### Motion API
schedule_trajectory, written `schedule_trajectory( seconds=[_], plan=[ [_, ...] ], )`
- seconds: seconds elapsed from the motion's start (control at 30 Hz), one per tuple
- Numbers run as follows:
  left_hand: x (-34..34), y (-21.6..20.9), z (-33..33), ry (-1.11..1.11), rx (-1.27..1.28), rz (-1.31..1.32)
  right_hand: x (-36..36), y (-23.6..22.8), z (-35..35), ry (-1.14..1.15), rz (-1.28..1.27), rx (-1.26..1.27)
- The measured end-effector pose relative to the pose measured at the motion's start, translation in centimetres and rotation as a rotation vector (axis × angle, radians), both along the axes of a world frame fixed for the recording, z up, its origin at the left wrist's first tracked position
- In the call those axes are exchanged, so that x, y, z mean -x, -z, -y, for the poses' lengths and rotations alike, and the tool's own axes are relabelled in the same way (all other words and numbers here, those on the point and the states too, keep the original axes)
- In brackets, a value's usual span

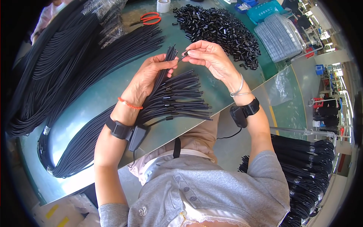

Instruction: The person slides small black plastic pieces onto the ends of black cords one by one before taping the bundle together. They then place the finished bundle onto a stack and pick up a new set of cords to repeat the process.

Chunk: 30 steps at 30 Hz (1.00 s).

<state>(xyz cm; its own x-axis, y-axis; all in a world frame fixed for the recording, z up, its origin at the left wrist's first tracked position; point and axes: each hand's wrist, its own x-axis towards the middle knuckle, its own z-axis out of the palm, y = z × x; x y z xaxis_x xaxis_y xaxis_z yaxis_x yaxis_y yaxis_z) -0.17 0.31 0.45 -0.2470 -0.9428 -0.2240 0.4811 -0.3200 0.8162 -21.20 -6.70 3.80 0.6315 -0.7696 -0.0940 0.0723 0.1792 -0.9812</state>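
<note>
My left hand (151,72) is closed round a small bunch of black cables (171,52), whose ends stick up past the thumb. One cable end is singled out toward the right. At that end my right hand (212,59) pinches a small black sleeve (185,54) between thumb and fingertips; whether the cable has entered it I cannot tell. Below the hands, more black cables (177,92) fan out over the green table (89,89), several with a short sleeve on them. A heap of loose black sleeves (221,32) lies beyond my right hand.
A thick bundle of black cables (72,56) with plastic wrap fills the table's left. Red-handled scissors (150,18) and a white tape roll (163,5) lie at the back. Clear plastic trays (279,37) stand far right. Black cable bundles (302,162) hang at lower right.
</note>
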Motion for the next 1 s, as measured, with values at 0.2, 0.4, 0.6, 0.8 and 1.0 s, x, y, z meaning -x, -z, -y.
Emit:
schedule_trajectory(
  seconds=[0.2, 0.4, 0.6, 0.8, 1.0],
  plan=[
    [-0.1, 0.3, 0.2, 0.016, 0.005, -0.001, 0.0, 0.2, 0.2, -0.012, -0.01, 0.01],
    [0.5, -0.2, 0.0, -0.028, 0.014, -0.001, -1.5, -0.3, -2.5, -0.12, -0.458, 0.94],
    [0.7, -1.0, -0.4, -0.12, -0.055, -0.061, -2.3, -0.9, -4.8, -0.063, -0.507, 1.165],
    [0.0, -0.2, 0.1, -0.022, -0.007, -0.053, 3.0, 1.7, 2.4, 0.315, -0.937, 1.379],
    [0.0, 0.0, 0.1, 0.014, 0.004, -0.008, 2.9, 2.4, 2.9, 0.069, -0.894, 1.028]
  ],
)
